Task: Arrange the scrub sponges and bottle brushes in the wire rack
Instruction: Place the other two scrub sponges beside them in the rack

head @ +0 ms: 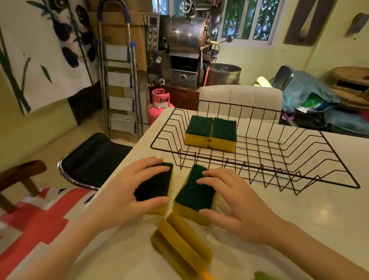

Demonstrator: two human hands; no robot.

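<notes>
Each hand, left hand (128, 193) and right hand (238, 207), clamps its own sponge (154, 187) (194, 194) on the counter (305, 220), with the wire rack (254, 165) straight ahead, just beyond the fingers.

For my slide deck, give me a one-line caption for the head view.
Left hand and right hand each grip a sponge before a rack holding two sponges.

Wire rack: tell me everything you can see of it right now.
The wire rack is a shallow, dark, thin-wire basket with sloping sides and an open grid floor, standing level on the white table beyond both hands. Two scrub sponges, green pads up, sit side by side, touching, in its far left part. The rest holds nothing. Neither hand touches it.
</notes>
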